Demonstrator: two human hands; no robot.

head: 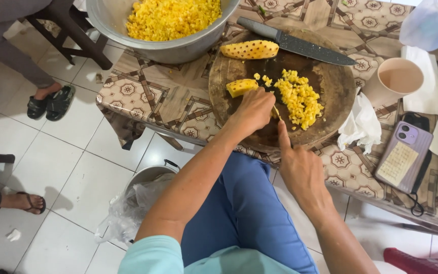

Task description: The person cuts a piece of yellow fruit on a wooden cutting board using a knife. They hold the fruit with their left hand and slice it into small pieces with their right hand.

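Note:
On a round wooden cutting board, my left hand presses down a peeled yellow pineapple piece. My right hand is at the board's near edge, closed on a small knife, index finger stretched forward along it. Only a sliver of blade shows beside my left fingers. To the right of that lies a pile of diced pineapple. A longer pineapple slab and a big dark knife lie at the board's far side.
A metal bowl full of diced pineapple stands behind the board. To the right are crumpled tissue, a cup and a phone. A bag-lined pot sits on the floor; other people's feet are left.

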